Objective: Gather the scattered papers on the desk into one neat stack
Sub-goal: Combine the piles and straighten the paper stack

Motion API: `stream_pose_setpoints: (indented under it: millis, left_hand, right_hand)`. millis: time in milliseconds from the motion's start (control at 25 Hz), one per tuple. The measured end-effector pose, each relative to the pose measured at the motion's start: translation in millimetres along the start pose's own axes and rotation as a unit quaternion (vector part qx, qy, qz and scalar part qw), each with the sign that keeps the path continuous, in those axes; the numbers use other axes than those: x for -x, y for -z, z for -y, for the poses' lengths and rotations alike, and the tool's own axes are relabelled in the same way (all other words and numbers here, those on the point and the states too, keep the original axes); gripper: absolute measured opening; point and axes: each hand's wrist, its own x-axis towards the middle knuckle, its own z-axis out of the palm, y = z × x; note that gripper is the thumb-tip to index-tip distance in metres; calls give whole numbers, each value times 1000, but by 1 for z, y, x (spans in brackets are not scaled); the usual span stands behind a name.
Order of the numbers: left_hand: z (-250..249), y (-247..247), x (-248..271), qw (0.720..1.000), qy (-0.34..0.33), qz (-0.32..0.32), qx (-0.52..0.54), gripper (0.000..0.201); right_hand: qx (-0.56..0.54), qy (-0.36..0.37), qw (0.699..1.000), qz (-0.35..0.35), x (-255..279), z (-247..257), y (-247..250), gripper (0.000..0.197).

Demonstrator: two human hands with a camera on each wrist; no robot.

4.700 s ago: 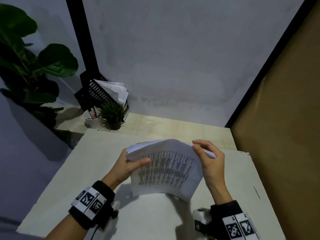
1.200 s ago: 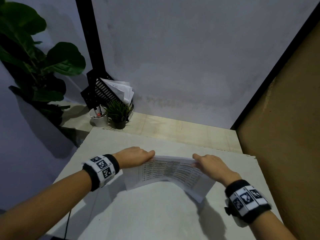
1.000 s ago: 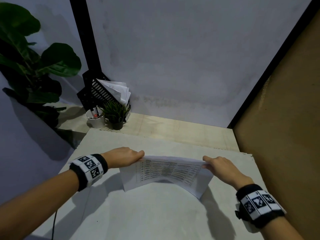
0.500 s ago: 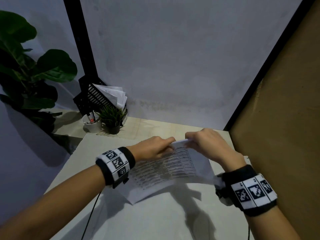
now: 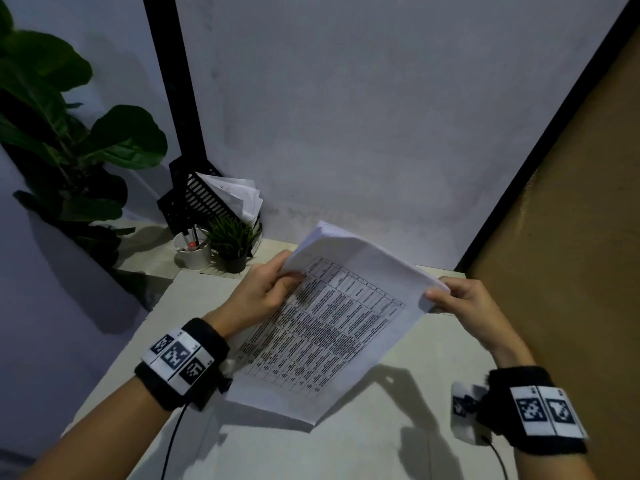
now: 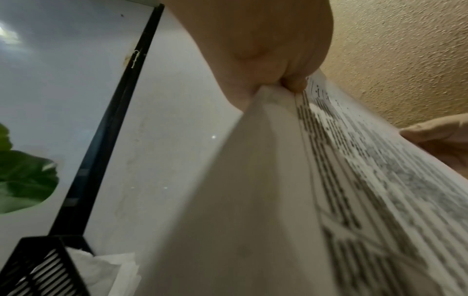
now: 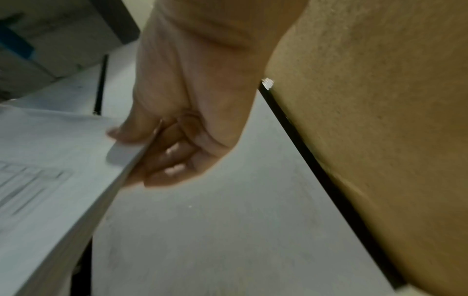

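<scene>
A stack of white papers (image 5: 332,327) with a printed table on top is held tilted above the pale desk (image 5: 346,445), its lower corner close to the surface. My left hand (image 5: 273,285) pinches the stack's upper left edge, thumb on the printed face. My right hand (image 5: 453,299) grips the right corner, thumb on top and fingers curled beneath. In the left wrist view the sheets (image 6: 291,190) fan slightly below my left hand (image 6: 283,82). The right wrist view shows my right hand (image 7: 162,148) clamped on the paper edge (image 7: 76,160).
A black mesh file holder (image 5: 197,199) with loose papers (image 5: 239,195), a white pen cup (image 5: 192,251) and a small potted plant (image 5: 232,244) stand at the back left. A large leafy plant (image 5: 62,140) is beyond the desk's left edge. A brown panel (image 5: 571,237) borders the right.
The stack lay low on the desk under both hands a second ago. Both hands have lifted and tilted it upright, the hands drawing together and then apart along the top edge.
</scene>
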Motion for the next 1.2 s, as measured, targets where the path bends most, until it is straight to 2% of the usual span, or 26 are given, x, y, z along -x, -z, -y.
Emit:
stream_pose_setpoints:
  millis: [80,160,200,280,320,400,440,480,560,640,760,880,960,1000,1040,1120,1200]
  left_hand:
    - [5,-1,5,996,30,-50,64,27]
    - [11,-9,10,985,60,-107,121,24]
    - [13,-14,13,979,72,-137,131,22]
    - [15,-27,20,971,82,-194,112,23]
    - [16,-32,24,967,84,-215,110,31]
    - [18,-41,34,959,89,-236,128,67]
    - [21,-45,40,957,102,-236,136,79]
    - [28,-49,47,956,117,-231,136,82]
    - [41,-57,63,963,152,-198,107,75]
    - [53,-62,74,966,175,-175,72,66]
    - [55,-62,75,965,180,-180,68,51]
    - [53,-64,77,964,165,-189,85,74]
    - [62,-70,90,961,193,-173,95,81]
    - [68,-74,98,960,218,-153,90,76]
    - [74,-78,103,960,235,-129,81,61]
    - [80,-79,102,958,268,-81,64,18]
    - [73,-79,84,963,262,-40,44,20]
  right_hand:
    - [-111,-4,993,-40,3,-14,-18,46]
    - [-151,0,988,-38,5,-23,-45,53]
    - [-155,8,987,-44,7,-23,-60,46]
    - [-153,47,981,-112,10,-21,-86,24]
    - [-148,68,975,-149,12,-23,-95,18]
    - [-144,76,968,-191,20,-27,-110,14]
    - [-151,66,966,-200,23,-33,-116,10]
    - [-158,50,965,-203,28,-42,-121,8]
    - [-167,5,965,-201,38,-64,-130,9]
    - [-167,-43,967,-189,46,-79,-135,17]
    - [-162,-59,969,-178,47,-81,-132,18]
    - [-165,-55,967,-186,48,-83,-127,19]
    - [-145,-84,970,-176,52,-95,-131,17]
    - [-125,-101,973,-167,56,-103,-134,17]
    - [-108,-114,975,-158,58,-110,-137,20]
    - [-80,-133,976,-154,57,-115,-135,22]
    - [-65,-136,975,-165,53,-111,-121,19]
